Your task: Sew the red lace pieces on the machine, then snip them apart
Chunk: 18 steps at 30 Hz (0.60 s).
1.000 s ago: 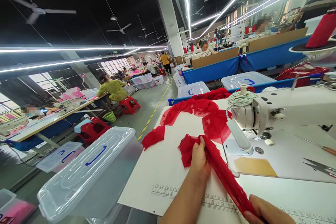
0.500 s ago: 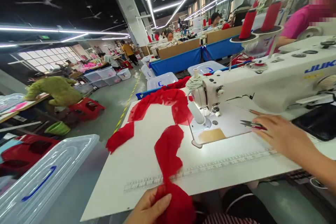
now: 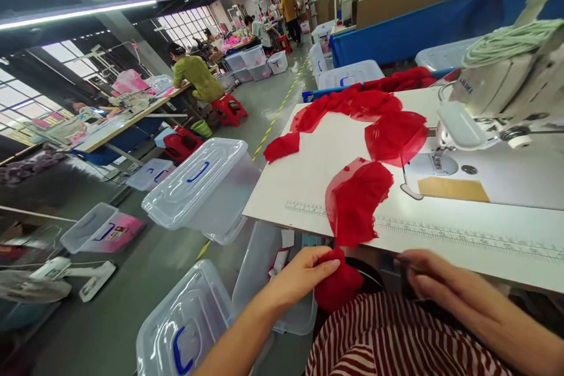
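Note:
My left hand (image 3: 315, 273) is closed on one end of a strip of red fabric (image 3: 361, 202) at the table's front edge, close to my striped top. From there the strip runs up over the white table as several joined sheer pieces, reaching the needle area of the sewing machine (image 3: 497, 88). My right hand (image 3: 434, 279) is also closed, below the table edge to the right of the fabric. In its fingers is a dark, blurred shape (image 3: 408, 282), the thread snips, mostly hidden. The hands are apart.
A printed ruler scale (image 3: 423, 229) runs along the white table (image 3: 304, 182). Left of it stand lidded clear bins (image 3: 198, 182), with an open bin (image 3: 258, 270) under the table edge. A person in a green top (image 3: 196, 76) sits at another table beyond.
The view has swung left and down. My right hand has come from the machine bed to below the table edge, bringing the snips. My left hand still grips the red fabric.

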Motion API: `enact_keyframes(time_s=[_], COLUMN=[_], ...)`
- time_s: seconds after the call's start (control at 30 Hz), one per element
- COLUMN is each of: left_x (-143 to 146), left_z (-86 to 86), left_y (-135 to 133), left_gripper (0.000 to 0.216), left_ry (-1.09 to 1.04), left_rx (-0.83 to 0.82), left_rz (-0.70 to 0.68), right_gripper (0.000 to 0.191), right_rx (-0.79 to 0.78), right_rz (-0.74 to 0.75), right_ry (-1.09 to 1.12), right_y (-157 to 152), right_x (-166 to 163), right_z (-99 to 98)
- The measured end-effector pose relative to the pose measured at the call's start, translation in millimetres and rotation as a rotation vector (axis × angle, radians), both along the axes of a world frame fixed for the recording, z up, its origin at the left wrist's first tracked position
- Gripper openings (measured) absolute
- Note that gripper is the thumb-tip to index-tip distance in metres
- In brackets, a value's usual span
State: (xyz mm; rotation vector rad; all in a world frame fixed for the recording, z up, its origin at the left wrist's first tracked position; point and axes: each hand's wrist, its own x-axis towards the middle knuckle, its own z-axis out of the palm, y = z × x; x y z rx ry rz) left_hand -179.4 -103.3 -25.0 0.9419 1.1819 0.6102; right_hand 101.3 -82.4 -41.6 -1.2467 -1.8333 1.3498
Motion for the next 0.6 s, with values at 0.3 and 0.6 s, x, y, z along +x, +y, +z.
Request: enact_keyframes(time_s=[0.3,0.6], left_x=[-12.3,-23.2], left_z=[-7.8,-18.2], left_y=[-15.8,-24.9], left_gripper=[0.042,0.026], left_ry=[0.066,0.148], left_rx=[0.082,0.120], left_rz=[-0.006,-0.030], right_gripper=[0.059,0.053], right_rx=[-0.505,-0.505], right_rz=[0.247,0.179], right_ry=[0.233,0.306], right_y=[7.0,2.8], right_x=[-71.7,-101.3], right_z=[-21.9,-34.3])
